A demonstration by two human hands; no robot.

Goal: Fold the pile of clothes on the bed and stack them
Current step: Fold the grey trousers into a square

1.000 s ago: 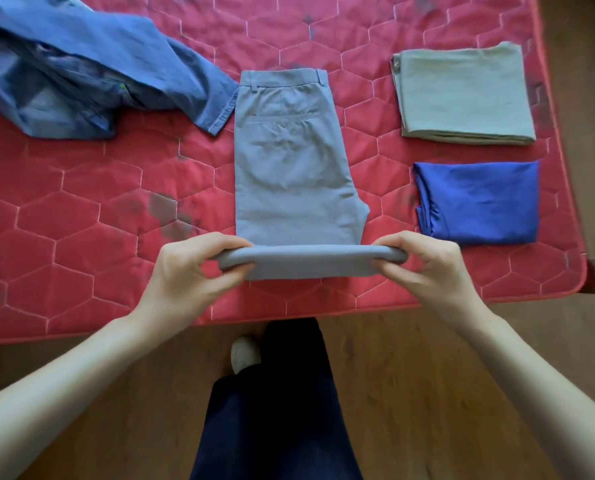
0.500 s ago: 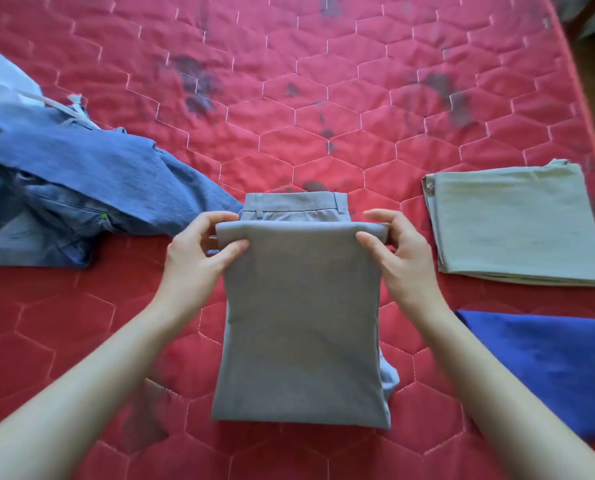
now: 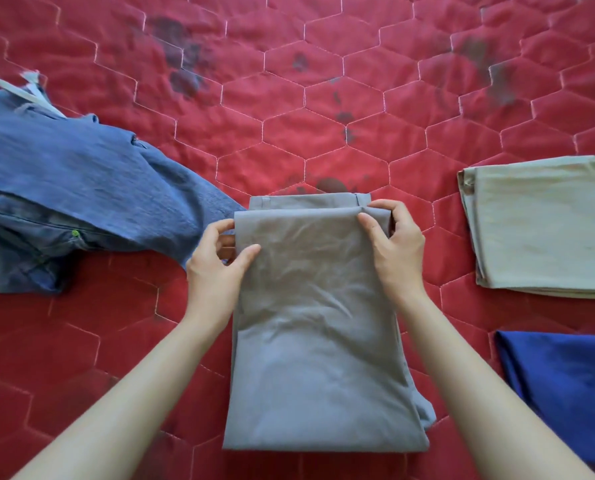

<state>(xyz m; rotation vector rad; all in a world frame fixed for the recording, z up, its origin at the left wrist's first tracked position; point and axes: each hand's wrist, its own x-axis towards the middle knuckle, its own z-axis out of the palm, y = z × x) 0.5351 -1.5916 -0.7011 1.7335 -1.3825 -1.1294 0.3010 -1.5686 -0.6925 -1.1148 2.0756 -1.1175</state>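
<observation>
Grey trousers (image 3: 316,334) lie folded in half on the red quilted bed (image 3: 289,116), their folded-over edge just short of the waistband at the far end. My left hand (image 3: 216,268) pinches the far left corner of the top layer, thumb on top. My right hand (image 3: 396,244) grips the far right corner near the waistband. To the left lies an unfolded heap of blue clothes (image 3: 74,202). On the right sit a folded pale green garment (image 3: 545,223) and, nearer me, a folded dark blue garment (image 3: 566,382).
The red quilt has dark stains (image 3: 181,60) in its far part. A white strap (image 3: 15,95) pokes out of the blue heap at the far left. The two folded garments lie apart from each other and from the trousers.
Both hands carried the trousers' lower end away from me and laid it over the upper half near the waistband. The view has moved closer over the bed.
</observation>
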